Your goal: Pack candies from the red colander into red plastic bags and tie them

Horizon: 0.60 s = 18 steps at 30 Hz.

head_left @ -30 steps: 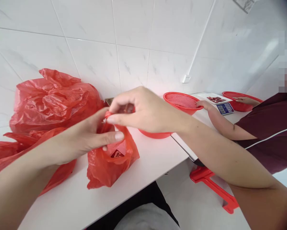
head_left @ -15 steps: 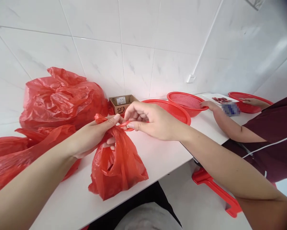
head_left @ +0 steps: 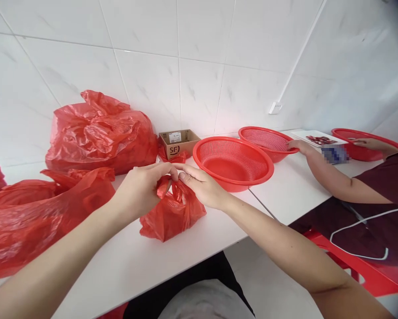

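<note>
A small red plastic bag [head_left: 172,215] sits on the white table [head_left: 145,266] in front of me. My left hand [head_left: 142,188] is closed around the bag's gathered top from the left. My right hand [head_left: 202,188] pinches the same top from the right, fingertips touching the left hand's. The bag's contents are hidden.
Large red plastic bags lie at the left [head_left: 36,212] and back left [head_left: 102,133]. A small cardboard box [head_left: 179,142] stands by the wall. Red colanders [head_left: 233,161] [head_left: 267,141] sit to the right. Another person in dark clothing [head_left: 368,208] touches a colander, beside a scale [head_left: 321,141].
The bag has gone down onto the table and away from me. My hands, which pulled the handles apart, have come together at the bag's top.
</note>
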Motion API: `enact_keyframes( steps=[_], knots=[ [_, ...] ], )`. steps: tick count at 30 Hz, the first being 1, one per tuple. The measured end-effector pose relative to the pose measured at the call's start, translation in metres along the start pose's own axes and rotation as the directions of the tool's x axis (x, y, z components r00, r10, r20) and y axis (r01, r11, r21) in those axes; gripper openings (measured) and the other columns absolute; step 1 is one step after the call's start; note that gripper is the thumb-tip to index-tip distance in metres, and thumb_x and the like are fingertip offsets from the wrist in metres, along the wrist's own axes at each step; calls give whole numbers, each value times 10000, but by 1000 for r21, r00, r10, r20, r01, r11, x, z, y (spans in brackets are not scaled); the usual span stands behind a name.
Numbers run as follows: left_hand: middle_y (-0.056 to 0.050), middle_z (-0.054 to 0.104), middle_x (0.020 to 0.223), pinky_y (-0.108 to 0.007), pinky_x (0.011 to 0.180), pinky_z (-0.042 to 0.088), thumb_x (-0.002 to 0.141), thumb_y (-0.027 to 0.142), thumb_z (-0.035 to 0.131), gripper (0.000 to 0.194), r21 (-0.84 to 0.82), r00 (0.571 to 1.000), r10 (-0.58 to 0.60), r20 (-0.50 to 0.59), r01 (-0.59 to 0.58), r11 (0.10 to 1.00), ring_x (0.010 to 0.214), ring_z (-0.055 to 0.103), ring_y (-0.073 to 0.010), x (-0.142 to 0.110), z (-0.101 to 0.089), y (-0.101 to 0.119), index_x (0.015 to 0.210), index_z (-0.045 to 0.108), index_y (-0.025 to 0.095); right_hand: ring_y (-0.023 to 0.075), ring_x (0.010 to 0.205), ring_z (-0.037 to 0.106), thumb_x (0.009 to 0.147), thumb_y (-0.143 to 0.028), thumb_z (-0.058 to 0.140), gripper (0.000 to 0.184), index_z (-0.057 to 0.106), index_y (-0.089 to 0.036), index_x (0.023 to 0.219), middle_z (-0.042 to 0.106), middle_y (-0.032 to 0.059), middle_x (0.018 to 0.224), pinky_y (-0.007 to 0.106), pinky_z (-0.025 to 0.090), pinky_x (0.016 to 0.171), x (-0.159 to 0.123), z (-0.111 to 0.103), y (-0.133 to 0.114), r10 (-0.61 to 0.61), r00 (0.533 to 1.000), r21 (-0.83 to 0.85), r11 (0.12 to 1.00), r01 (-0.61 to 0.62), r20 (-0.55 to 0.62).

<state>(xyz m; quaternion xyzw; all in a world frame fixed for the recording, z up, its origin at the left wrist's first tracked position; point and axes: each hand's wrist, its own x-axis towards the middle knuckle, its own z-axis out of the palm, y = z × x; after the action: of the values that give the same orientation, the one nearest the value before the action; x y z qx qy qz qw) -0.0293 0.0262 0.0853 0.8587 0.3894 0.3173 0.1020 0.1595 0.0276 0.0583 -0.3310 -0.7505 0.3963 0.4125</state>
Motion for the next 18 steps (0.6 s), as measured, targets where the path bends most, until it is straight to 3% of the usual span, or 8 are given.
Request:
enact_keyframes(
  steps=[4,7,11,14,18],
  knots=[
    [-44,710,1094,-232,573,472,860,89,496,293,282,964,219,-150,-171,944,859,685,-179,-11,14,-10,1071,644,228,137,1322,501,1019,-292,438,265,609,-234,1213,608,39,1338,345,399,1130,-1,-5,2,19,990,150,988,-40,138],
    [-60,704,1115,-233,608,502,921,121,508,291,351,918,359,-167,-285,892,934,690,-189,-17,16,-14,1176,616,210,147,1130,613,994,-333,492,209,647,-209,1058,674,39,1158,332,480,1006,-6,-12,-3,50,972,130,988,-82,228],
    [-89,717,1127,-327,803,540,953,134,502,352,317,918,371,-140,-313,895,985,657,-224,-24,13,-21,1299,561,160,128,820,618,983,-422,499,269,632,-203,903,680,-2,887,271,468,754,-14,-21,-10,19,998,-209,978,-7,54],
    [-103,715,1162,-382,842,538,949,143,515,321,322,940,330,-93,-285,903,1021,617,-254,-40,10,-24,1263,587,137,125,766,606,987,-447,479,308,623,-213,847,696,-21,837,256,404,702,-11,-33,-4,11,996,-453,890,-51,-89],
    [-81,721,1055,-340,740,546,944,130,504,167,281,954,296,51,-298,912,1053,583,-266,-72,11,-17,1030,643,162,127,715,578,973,-384,494,269,639,-220,817,697,-27,784,248,316,624,8,-49,19,84,975,-676,708,-204,-206]
  ],
)
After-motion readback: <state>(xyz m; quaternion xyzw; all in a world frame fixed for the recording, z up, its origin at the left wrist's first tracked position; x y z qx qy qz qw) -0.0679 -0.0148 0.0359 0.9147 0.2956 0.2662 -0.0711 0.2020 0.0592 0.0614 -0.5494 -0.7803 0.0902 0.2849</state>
